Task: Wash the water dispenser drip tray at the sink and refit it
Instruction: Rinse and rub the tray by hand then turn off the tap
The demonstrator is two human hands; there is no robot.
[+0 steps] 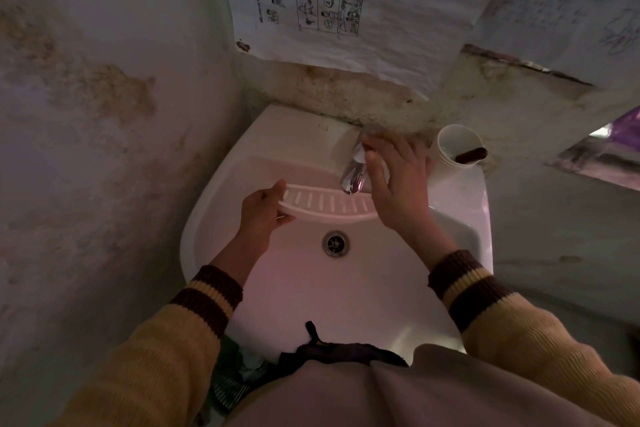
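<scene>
Drip tray (325, 204): a long, shallow piece of white plastic with a raised rim and a row of narrow slots across its top. It is held over the bowl of the white sink (214, 184), just below the centre of the frame, above the round metal drain (335, 243). Its long axis runs left to right, curving slightly, slotted face up; the right end passes under the chrome tap (354, 174) and is hidden by the right hand. The left hand (264, 209) pinches the tray's left end between thumb and fingers. The right hand (398, 180) is spread open, fingers loosely curved over the tap; whether it presses on it is unclear. A white cup (458, 146) stands at the sink's right corner.
</scene>
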